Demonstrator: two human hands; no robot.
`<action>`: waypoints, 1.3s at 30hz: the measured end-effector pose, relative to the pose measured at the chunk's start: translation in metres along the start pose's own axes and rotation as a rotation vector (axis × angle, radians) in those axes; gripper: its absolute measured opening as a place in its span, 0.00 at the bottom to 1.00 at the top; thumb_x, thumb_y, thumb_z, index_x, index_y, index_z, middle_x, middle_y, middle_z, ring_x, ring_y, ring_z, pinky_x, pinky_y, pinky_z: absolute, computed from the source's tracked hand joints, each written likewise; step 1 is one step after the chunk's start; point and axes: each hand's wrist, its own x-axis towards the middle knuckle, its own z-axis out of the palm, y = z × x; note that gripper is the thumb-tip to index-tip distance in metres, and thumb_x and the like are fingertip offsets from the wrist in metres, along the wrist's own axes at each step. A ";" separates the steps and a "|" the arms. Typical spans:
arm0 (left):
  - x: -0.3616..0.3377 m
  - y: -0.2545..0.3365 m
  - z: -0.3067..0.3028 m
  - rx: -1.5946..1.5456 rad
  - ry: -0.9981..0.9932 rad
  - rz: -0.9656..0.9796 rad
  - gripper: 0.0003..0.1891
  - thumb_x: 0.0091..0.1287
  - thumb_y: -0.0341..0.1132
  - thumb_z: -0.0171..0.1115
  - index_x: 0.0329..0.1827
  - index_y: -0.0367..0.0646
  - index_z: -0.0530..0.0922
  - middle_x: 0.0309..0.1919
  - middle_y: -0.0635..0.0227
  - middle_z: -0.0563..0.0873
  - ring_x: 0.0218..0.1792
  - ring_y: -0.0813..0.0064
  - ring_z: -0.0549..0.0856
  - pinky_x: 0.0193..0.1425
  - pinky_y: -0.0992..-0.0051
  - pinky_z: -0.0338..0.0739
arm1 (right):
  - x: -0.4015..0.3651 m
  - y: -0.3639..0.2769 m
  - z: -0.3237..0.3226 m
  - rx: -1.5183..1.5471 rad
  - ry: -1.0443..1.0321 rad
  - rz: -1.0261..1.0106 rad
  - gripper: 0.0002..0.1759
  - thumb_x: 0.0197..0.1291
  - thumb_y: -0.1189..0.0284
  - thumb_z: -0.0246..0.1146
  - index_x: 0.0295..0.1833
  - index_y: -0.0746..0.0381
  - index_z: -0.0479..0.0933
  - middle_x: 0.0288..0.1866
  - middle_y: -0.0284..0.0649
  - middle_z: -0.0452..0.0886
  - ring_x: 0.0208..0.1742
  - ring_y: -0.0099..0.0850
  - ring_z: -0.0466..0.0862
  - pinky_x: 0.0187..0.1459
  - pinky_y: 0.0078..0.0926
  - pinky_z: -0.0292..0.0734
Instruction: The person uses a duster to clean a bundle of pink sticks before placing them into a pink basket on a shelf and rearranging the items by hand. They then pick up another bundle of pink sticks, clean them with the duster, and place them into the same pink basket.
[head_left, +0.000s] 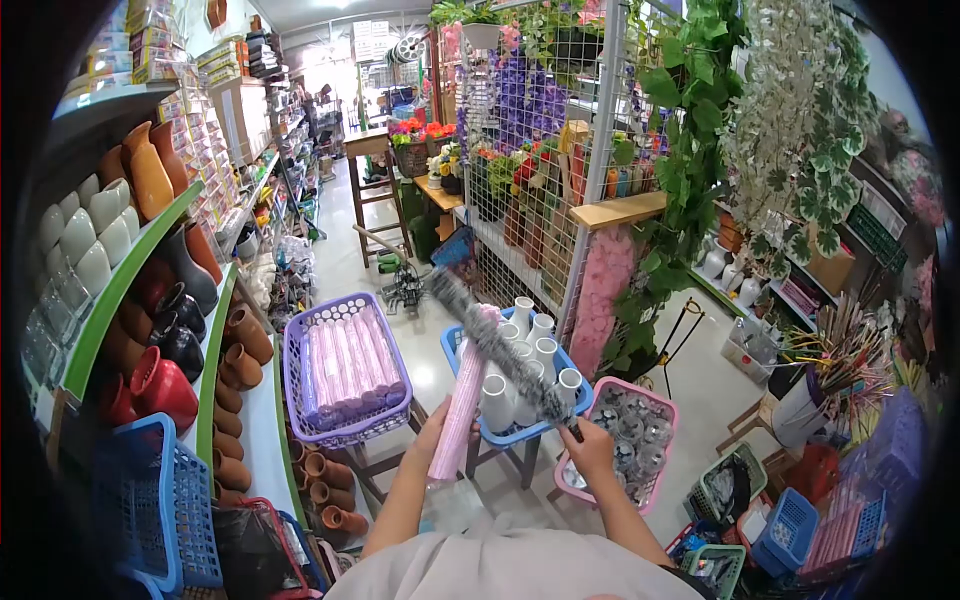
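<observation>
My left hand (428,440) is closed around a pink striped roll (460,410), held upright at a tilt. My right hand (592,452) grips the dark handle of a grey fluffy duster (505,355). The duster slants up to the left, and its bristles cross the upper end of the roll. Behind it, a blue basket (459,350) holds several white vases (495,403), partly hidden by the duster. To the left, a purple basket (350,436) contains several pink rolls (350,350) lying side by side, with purple ones beneath.
A pink basket (655,480) of clear glassware stands to the right. Shelves with clay pots (240,365) and vases line the left. A white wire grid (520,180) with artificial flowers rises ahead. A wooden stool (372,195) stands along the aisle. Green and blue baskets (795,525) crowd the lower right.
</observation>
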 end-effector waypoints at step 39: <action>-0.020 -0.013 0.009 0.204 0.197 0.041 0.27 0.75 0.58 0.43 0.53 0.41 0.75 0.39 0.65 0.84 0.33 0.78 0.82 0.35 0.77 0.79 | 0.000 0.042 0.000 -0.024 -0.062 -0.272 0.16 0.51 0.59 0.70 0.32 0.61 0.77 0.28 0.46 0.79 0.31 0.49 0.80 0.32 0.44 0.72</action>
